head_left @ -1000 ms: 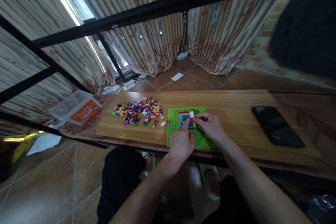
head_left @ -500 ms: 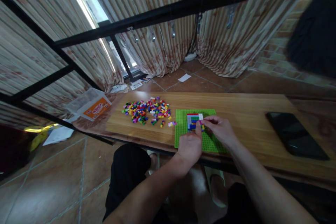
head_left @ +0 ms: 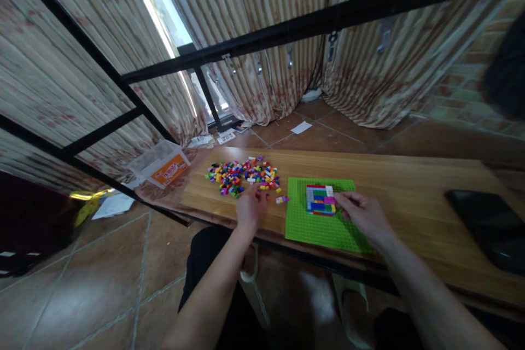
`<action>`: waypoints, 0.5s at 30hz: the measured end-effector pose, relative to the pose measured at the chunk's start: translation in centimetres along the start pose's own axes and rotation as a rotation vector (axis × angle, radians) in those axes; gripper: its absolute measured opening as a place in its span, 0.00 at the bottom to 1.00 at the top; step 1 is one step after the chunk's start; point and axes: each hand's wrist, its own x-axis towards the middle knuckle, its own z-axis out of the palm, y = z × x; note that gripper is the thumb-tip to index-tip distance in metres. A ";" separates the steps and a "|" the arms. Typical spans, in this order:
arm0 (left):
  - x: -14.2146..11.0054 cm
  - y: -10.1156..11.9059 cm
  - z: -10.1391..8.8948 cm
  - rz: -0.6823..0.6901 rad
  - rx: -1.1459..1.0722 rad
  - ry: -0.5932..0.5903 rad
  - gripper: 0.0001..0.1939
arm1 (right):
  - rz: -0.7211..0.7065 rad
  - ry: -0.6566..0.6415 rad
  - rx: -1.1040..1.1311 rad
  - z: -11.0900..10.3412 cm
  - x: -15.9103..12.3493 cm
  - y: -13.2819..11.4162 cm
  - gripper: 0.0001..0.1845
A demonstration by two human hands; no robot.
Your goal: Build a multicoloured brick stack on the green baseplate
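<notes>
Wood-grain worktop (head_left: 410, 175): right hand (head_left: 363, 213) touches multicoloured square plastic-brick build (head_left: 318, 206), presumably steadying it; left hand (head_left: 251, 208) beside multicoloured loose bricks (head_left: 227, 175); both grips unclear.

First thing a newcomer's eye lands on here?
Probably the bright green baseplate on the wooden table, with a small multicolored brick build on it and the right hand at the build's right edge. Next, the loose brick pile left of the plate, with the left hand at its near side.
</notes>
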 end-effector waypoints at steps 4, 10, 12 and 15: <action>3.3 -2.8 -0.2 -0.001 0.050 0.035 0.16 | -0.023 0.003 -0.040 0.0 0.3 0.5 0.25; 4.4 -2.5 1.4 0.092 0.113 -0.016 0.16 | -0.031 -0.007 -0.082 -0.2 0.3 0.8 0.25; 4.5 -2.2 1.8 0.113 0.133 -0.026 0.16 | -0.024 -0.004 -0.092 -0.2 0.2 0.7 0.25; 4.8 -2.1 2.0 0.149 0.151 -0.025 0.17 | -0.030 0.002 -0.102 -0.2 0.2 0.6 0.24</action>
